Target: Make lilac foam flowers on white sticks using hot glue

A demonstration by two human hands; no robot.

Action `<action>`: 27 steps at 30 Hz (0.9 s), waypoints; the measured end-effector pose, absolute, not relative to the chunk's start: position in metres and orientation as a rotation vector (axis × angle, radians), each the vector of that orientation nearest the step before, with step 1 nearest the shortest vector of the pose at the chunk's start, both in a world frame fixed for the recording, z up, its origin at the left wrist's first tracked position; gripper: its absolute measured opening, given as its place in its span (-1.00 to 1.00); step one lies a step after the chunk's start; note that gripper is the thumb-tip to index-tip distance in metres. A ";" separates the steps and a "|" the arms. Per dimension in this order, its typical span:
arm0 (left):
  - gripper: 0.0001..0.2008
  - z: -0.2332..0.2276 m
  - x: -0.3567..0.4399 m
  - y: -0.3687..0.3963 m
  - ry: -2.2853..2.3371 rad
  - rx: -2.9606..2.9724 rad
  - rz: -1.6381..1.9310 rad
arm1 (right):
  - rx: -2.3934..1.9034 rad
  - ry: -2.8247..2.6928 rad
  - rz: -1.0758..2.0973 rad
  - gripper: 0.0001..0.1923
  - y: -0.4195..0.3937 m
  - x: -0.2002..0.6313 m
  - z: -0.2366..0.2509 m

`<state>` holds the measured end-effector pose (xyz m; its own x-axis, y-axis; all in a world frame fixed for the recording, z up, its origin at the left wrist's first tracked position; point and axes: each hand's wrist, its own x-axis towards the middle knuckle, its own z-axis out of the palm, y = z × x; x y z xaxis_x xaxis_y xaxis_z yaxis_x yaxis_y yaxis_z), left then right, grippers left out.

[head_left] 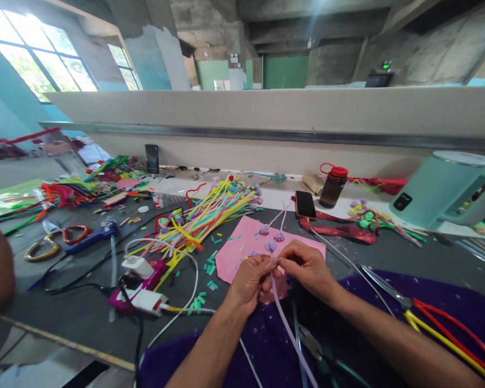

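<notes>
Just below its head, a lilac pipe-cleaner flower (270, 246) is pinched by my left hand (248, 280), fingers closed around the stem. The long pale-lilac stem (285, 318) runs down from there toward the front edge. My right hand (307, 269) is closed too, its thumb and fingertips meeting the left ones at the stem; what exactly they pinch is hidden. Under both hands lies a pink sheet (234, 248). Two more lilac flowers, one of them a small flower (279, 236) with its stem pointing away, rest on that sheet. Other small lilac pieces are partly covered by my left hand.
Left stand a bundle of coloured pipe cleaners (210, 213), a glue gun (95, 237) and a purple power strip (139, 285) with cables. Scissors (412, 304) and pliers (311, 342) are near my right arm. A phone (305, 205), bottle (333, 186) and kettle (444, 188) stand behind.
</notes>
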<state>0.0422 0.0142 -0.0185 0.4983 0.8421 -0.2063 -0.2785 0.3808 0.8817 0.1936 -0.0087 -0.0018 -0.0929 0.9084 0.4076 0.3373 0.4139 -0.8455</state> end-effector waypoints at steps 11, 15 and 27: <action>-0.72 -0.012 0.043 0.010 0.764 0.932 0.822 | -1.073 -1.270 1.355 -0.91 -0.006 0.195 -0.001; -0.68 -0.013 0.042 0.010 0.764 0.940 0.761 | -1.039 -1.169 1.528 -0.90 -0.004 0.198 -0.003; -0.71 -0.014 0.039 0.011 0.703 0.923 0.726 | -0.893 -1.081 1.780 -0.81 0.004 0.205 -0.011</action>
